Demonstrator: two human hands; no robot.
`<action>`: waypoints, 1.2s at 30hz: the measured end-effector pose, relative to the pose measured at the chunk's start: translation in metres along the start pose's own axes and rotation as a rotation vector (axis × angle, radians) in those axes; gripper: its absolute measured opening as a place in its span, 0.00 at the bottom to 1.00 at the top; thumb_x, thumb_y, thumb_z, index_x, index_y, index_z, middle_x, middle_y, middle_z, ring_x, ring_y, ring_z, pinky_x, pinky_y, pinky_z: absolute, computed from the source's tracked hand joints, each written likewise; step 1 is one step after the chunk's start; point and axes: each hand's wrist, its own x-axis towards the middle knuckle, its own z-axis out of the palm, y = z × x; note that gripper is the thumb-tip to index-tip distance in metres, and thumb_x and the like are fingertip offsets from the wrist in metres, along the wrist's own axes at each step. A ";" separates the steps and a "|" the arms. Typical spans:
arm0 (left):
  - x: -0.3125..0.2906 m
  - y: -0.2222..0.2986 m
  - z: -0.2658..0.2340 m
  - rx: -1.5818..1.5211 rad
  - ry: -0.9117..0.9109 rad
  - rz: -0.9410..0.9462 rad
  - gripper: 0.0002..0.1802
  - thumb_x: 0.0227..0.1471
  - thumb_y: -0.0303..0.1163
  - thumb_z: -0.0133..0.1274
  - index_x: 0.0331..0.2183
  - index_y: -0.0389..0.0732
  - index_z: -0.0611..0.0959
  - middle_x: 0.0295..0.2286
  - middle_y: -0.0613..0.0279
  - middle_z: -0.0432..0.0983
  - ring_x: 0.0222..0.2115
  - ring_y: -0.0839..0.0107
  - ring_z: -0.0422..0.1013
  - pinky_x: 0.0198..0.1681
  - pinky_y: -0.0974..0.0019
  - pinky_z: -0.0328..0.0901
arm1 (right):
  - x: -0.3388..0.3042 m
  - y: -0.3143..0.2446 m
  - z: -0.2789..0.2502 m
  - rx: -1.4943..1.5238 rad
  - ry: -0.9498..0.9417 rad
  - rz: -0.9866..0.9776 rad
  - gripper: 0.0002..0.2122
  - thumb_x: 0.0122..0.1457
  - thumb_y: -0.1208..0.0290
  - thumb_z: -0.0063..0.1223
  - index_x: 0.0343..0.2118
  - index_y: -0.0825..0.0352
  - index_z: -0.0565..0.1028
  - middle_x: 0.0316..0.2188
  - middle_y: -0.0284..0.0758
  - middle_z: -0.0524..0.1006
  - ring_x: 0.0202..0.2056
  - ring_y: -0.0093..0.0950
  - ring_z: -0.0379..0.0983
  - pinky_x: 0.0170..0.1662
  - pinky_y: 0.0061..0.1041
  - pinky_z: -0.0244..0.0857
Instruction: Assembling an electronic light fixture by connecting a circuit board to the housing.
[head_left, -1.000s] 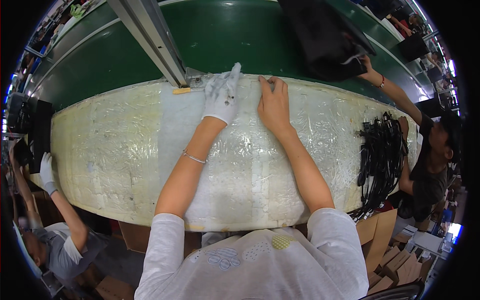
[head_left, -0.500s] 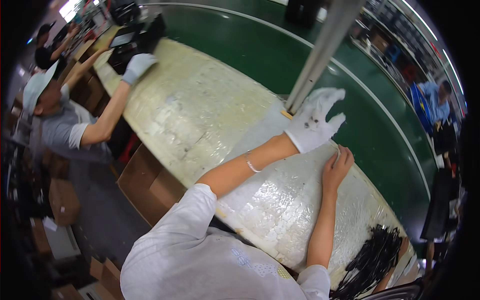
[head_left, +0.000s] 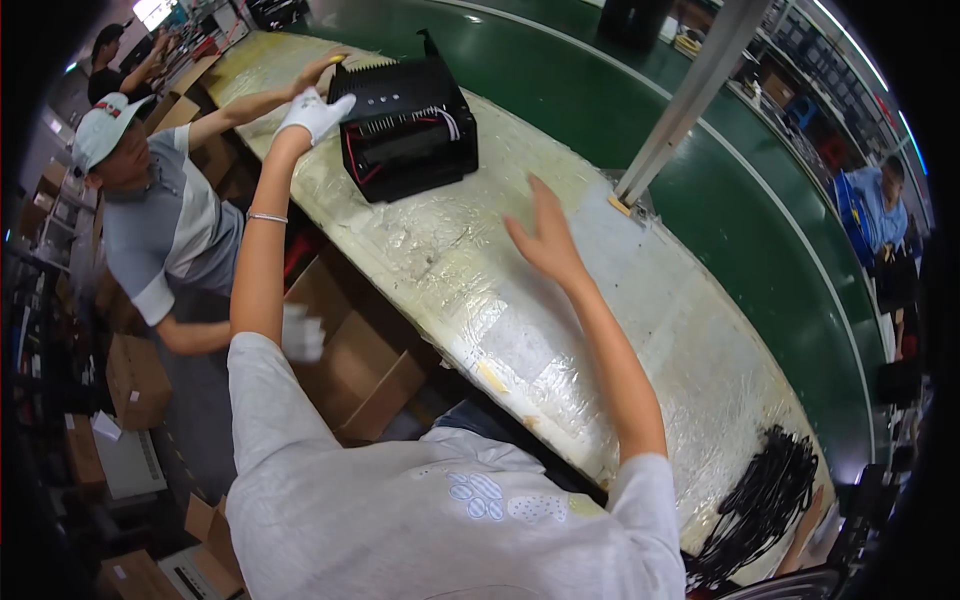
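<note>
A black box-shaped unit with a ribbed top stands on the table, with red and white wires showing along its near side. At its left end is my left hand in a white glove, thumb and fingers apart. The thumb reaches the unit's edge; whether the fingers press on it I cannot tell. My bare right hand hovers over the table to the right of the unit, fingers spread, holding nothing. A co-worker's bare hand is at the unit's far left corner.
The table has a wrinkled film cover. A metal post rises at its far edge, beside a green surface. Black cables lie at the right. Below are an open carton and the co-worker's gloved hand.
The black unit has come from the far left toward me. My left hand has swung left to it from near the post. My right hand has moved left, off the table's far edge.
</note>
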 end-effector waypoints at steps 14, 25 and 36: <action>-0.050 0.011 0.035 -1.038 -0.209 -0.074 0.30 0.44 0.50 0.64 0.38 0.32 0.80 0.33 0.62 0.77 0.31 0.74 0.72 0.34 0.70 0.65 | 0.018 -0.010 0.027 0.022 -0.009 0.121 0.11 0.48 0.72 0.52 0.34 0.73 0.74 0.28 0.55 0.75 0.34 0.55 0.72 0.40 0.47 0.65; -0.307 0.181 0.024 -1.267 -0.726 0.057 0.19 0.45 0.23 0.60 0.41 0.33 0.75 0.42 0.59 0.74 0.40 0.73 0.70 0.42 0.68 0.68 | -0.291 -0.118 -0.160 0.018 -0.172 0.370 0.45 0.43 0.78 0.59 0.64 0.78 0.44 0.63 0.58 0.50 0.62 0.53 0.52 0.64 0.40 0.50; -0.214 0.336 0.094 -0.975 -0.650 0.482 0.43 0.46 0.56 0.59 0.50 0.28 0.73 0.40 0.47 0.77 0.39 0.64 0.74 0.46 0.64 0.67 | -0.282 -0.091 -0.251 0.030 -0.023 0.519 0.32 0.62 0.62 0.50 0.63 0.74 0.52 0.64 0.49 0.54 0.64 0.42 0.52 0.65 0.37 0.46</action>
